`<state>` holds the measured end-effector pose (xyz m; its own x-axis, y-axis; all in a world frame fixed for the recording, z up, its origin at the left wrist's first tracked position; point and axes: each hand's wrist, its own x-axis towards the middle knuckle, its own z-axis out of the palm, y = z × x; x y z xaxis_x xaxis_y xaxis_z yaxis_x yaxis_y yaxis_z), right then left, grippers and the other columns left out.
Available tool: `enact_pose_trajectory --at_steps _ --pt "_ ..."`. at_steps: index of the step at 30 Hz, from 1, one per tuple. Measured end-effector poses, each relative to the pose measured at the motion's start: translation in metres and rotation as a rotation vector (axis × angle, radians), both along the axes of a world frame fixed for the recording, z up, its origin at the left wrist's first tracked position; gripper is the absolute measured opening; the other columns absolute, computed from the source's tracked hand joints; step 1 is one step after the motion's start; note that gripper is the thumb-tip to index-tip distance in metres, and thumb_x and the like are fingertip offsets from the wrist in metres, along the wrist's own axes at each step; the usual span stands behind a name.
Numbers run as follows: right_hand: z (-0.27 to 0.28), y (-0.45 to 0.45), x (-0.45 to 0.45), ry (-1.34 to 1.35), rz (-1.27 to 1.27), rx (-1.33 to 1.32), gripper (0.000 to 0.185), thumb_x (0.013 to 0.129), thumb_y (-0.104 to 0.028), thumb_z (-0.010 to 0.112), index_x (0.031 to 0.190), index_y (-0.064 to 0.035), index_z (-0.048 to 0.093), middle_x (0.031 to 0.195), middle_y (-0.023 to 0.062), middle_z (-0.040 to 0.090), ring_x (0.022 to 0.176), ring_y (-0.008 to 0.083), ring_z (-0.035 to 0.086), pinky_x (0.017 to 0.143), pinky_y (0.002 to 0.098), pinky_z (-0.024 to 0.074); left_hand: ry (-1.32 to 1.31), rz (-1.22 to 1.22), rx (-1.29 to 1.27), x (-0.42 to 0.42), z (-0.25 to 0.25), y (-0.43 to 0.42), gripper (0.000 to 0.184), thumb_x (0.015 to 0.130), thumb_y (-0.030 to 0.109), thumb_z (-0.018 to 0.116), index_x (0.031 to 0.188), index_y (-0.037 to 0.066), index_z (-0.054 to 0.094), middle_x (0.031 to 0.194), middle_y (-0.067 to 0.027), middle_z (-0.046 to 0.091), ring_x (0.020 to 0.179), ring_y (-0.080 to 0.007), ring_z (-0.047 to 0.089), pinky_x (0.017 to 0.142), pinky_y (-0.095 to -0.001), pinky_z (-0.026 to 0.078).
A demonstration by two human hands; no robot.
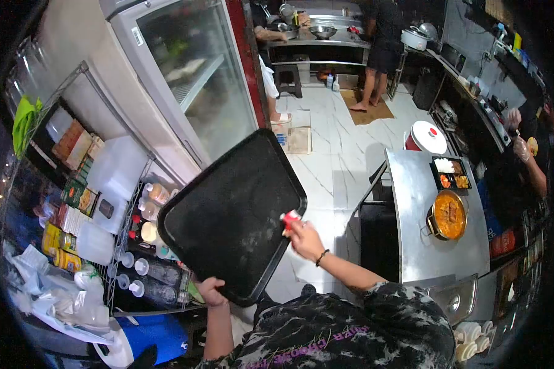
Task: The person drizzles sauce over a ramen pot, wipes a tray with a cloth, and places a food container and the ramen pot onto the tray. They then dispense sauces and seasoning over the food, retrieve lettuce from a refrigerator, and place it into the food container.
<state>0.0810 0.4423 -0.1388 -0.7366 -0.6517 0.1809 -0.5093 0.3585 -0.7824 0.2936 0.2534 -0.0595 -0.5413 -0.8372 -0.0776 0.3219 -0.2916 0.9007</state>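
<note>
A large black rectangular tray (pixel 228 212) hangs tilted in front of me, with pale smudges on its surface. My left hand (pixel 212 291) grips the tray's near left edge, its fingers partly hidden by the rim. My right hand (pixel 306 242) is closed on a small red-and-white crumpled cloth (pixel 290 220), held at the right edge of the tray. Motion blur leaves the cloth's exact kind uncertain.
To the right, a steel table (pixel 434 255) bears a pot of orange stew (pixel 449 215) and a compartment meal box (pixel 450 173). Bottles and tubs crowd the wire shelf (pixel 114 270) at left, beside a glass-door fridge (pixel 191 80). Other people stand at the back and far right.
</note>
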Motion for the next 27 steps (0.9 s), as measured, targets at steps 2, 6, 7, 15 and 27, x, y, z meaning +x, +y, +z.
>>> enact_pose_trajectory --at_steps 2,6,7,15,27 --pt "0.022 -0.007 0.047 0.073 0.163 -0.047 0.051 0.075 -0.006 0.046 0.125 -0.0151 0.048 0.12 0.0114 0.054 0.089 0.0321 0.054 0.077 0.042 0.0438 -0.176 0.208 -0.115 -0.023 0.011 0.008 0.062 0.044 -0.003 0.047 0.105 -0.006 0.052 0.101 -0.0154 0.058 0.085 -0.0273 0.058 0.082 -0.0369 0.048" --pt "0.045 -0.006 0.093 0.298 0.293 -0.23 0.059 0.069 -0.005 0.048 0.127 -0.0165 0.048 0.115 0.01 0.058 0.091 0.0314 0.057 0.079 0.0427 0.0443 -0.02 0.201 0.131 -0.041 0.008 0.004 0.036 0.046 0.003 0.046 0.081 -0.003 0.055 0.09 -0.0143 0.059 0.079 -0.0286 0.057 0.077 -0.0368 0.048" --pt "0.04 -0.004 0.094 0.341 0.335 -0.23 0.06 0.068 -0.005 0.048 0.127 -0.0168 0.048 0.113 0.0097 0.058 0.093 0.0311 0.058 0.081 0.0427 0.044 0.011 0.17 0.183 -0.041 0.012 0.006 0.036 0.047 0.005 0.046 0.08 -0.002 0.055 0.09 -0.0145 0.059 0.078 -0.029 0.057 0.077 -0.0368 0.048" --pt "0.051 -0.007 -0.075 0.427 -0.298 -0.141 0.038 0.081 -0.007 0.05 0.118 -0.0146 0.055 0.091 0.0083 0.064 0.08 0.0287 0.054 0.082 0.0389 0.0398 -0.016 0.004 0.326 0.026 -0.06 -0.012 0.057 0.049 0.006 0.045 0.103 -0.008 0.055 0.108 -0.0134 0.057 0.099 -0.0328 0.055 0.091 -0.0395 0.044" --pt "0.114 -0.043 -0.026 0.569 0.022 -0.285 0.033 0.079 -0.008 0.052 0.111 -0.0073 0.057 0.112 0.0147 0.058 0.113 0.0359 0.047 0.099 0.0463 0.0338 0.304 -0.223 0.284 0.026 -0.008 0.015 0.08 0.045 0.004 0.045 0.125 -0.002 0.043 0.115 -0.0148 0.054 0.106 -0.0332 0.053 0.097 -0.039 0.041"
